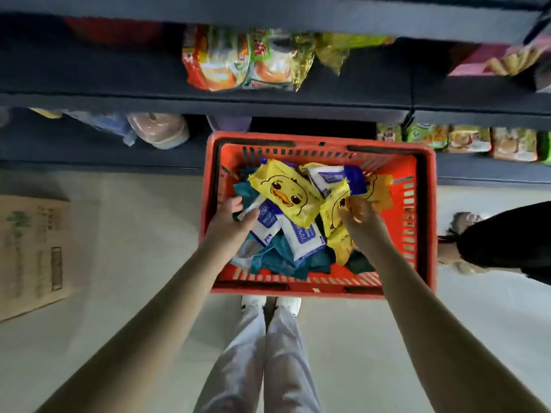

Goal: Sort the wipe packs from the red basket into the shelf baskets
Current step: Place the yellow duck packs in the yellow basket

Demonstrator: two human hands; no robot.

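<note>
task stage: early, by my reading. red basket (423, 222) sat on the floor (134, 234) at centre frame, against the foot of the dark shelf (89, 99). it held a loose heap of wipe packs: a yellow duck pack (286, 192) on top at the middle, a lower yellow duck pack (338, 239) to its right, white-and-blue packs (307, 236) below, teal packs (286, 260) underneath. another white-and-blue pack lay toward the far wall of the basket. no pack seen out of the basket. no shelf baskets could be made out; the shelf tiers at the top of frame showed only snack packets (238, 61), blurred. so nearly all the sorting looked left to do.

hands: both arms ran straight from the bottom corners of the frame up into the basket, hands well apart, one at each side of the heap.
- left hand (229, 219): at the heap's left edge, thumb and fingers spread, tips touching the nearest white-and-blue pack (268, 216). not closed round it.
- right hand (362, 219): on the right side, fingers curled over the upper end of the lower yellow duck pack. it seemed to pinch it, though motion blur made this uncertain.

judgement: step in hand was picking, one pack for each hand.

other: cardboard box (29, 251) on the floor at the left edge. the wearer's white shoes (286, 305) just below the basket. a second person (507, 239) in dark clothes at the right edge.
</note>
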